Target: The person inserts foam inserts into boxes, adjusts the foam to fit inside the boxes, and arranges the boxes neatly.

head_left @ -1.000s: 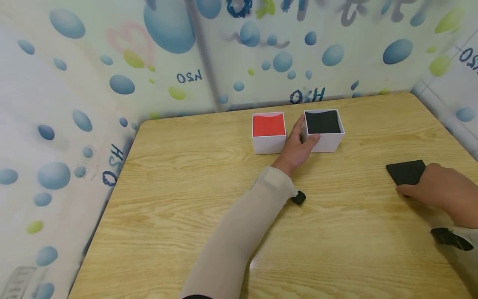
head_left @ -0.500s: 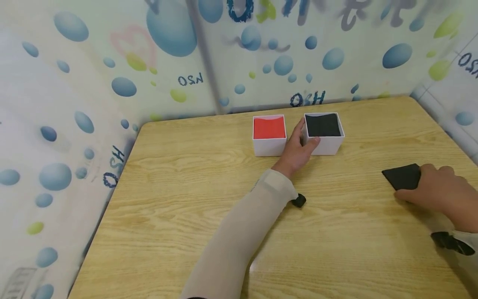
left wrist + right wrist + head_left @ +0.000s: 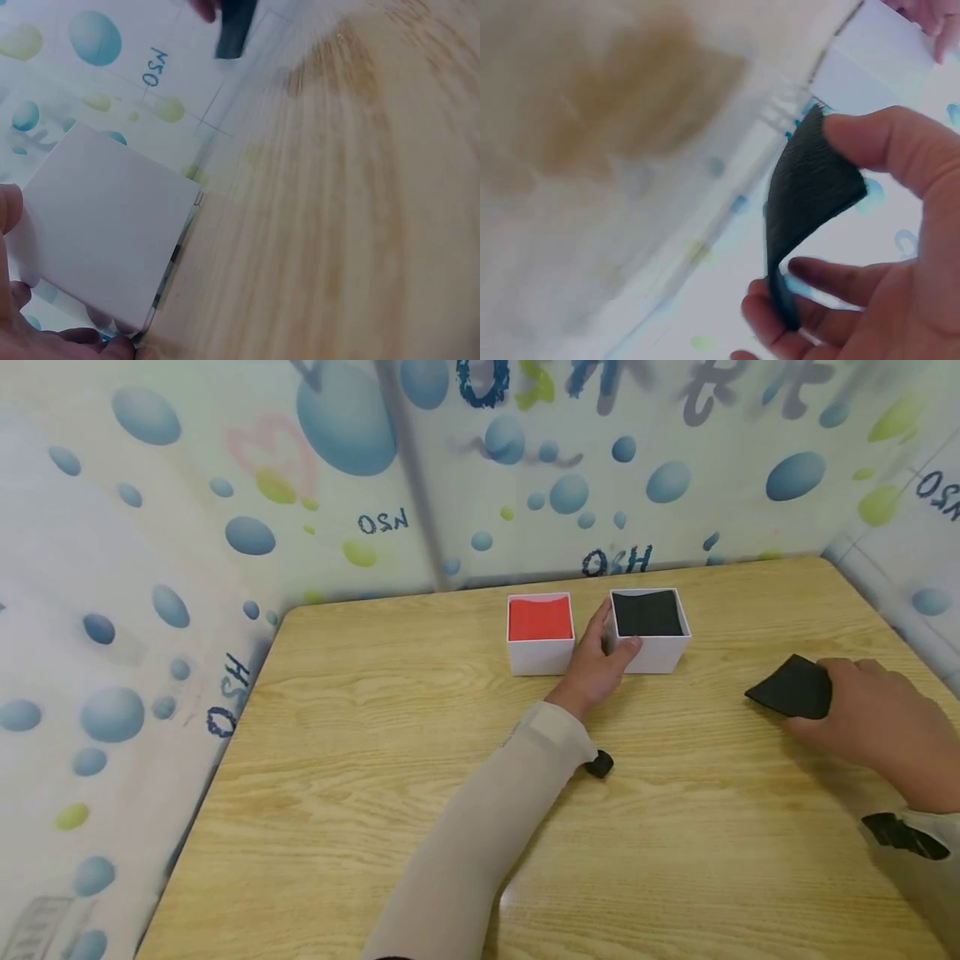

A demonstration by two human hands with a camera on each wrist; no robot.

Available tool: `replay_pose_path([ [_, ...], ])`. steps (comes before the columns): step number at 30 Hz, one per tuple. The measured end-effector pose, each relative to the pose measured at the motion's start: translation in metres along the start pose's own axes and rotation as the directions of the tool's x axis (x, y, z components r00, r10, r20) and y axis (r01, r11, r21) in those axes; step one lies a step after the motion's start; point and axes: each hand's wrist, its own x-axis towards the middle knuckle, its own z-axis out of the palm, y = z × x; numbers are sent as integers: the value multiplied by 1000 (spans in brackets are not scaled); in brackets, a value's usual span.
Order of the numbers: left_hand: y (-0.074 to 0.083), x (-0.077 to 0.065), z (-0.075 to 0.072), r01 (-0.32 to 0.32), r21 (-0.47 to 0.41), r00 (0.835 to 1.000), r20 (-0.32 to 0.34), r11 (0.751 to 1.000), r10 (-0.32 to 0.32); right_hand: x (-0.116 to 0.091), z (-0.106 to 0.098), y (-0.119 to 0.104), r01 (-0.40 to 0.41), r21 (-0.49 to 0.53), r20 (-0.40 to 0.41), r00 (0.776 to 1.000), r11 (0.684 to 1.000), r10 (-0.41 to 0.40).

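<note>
My left hand (image 3: 592, 668) holds the left near corner of a white box (image 3: 652, 652), its thumb on the front face and its fingers along the left side. Black sheet material (image 3: 647, 612) fills that box to near its rim. Off to the right, my right hand (image 3: 881, 722) grips a thin black sheet (image 3: 795, 687), raised above the table. In the right wrist view the black sheet (image 3: 810, 187) bends in a curve between the thumb and the curled fingers. The left wrist view shows a plain white side of the box (image 3: 112, 225) against the left hand's fingers.
A second white box (image 3: 542, 656) with red sheet material (image 3: 539, 619) inside stands just left of the held box. Both are near the back edge of the wooden table (image 3: 360, 735). Patterned walls (image 3: 450, 468) rise behind and at the sides.
My right hand has lifted the black sheet off the table and moved it left toward the boxes, tilting it. My left hand has stayed on its box.
</note>
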Motion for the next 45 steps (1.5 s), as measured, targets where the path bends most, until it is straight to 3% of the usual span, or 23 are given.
replay_pose_path([
  [6, -2, 1, -2, -13, -19, 1000, 7, 1000, 13, 18, -19, -21, 125, 65, -27, 992, 990, -123],
  [15, -2, 1, -2, -14, -19, 1000, 7, 1000, 14, 45, -39, -50, 238, 185, -67, 971, 953, -230],
  [23, -3, 2, -2, -9, -18, 1000, 14, 1000, 9, 77, -50, -75, 323, 279, 17, 940, 904, -341],
  [32, -3, 3, -2, -15, -16, 1000, 20, 1000, 15, 105, -52, -95, 410, 257, 101, 889, 875, -446],
  [45, -1, 1, -3, -1, -19, 1000, 24, 1000, 1, 122, -64, -111, 445, 220, 209, 848, 868, -487],
])
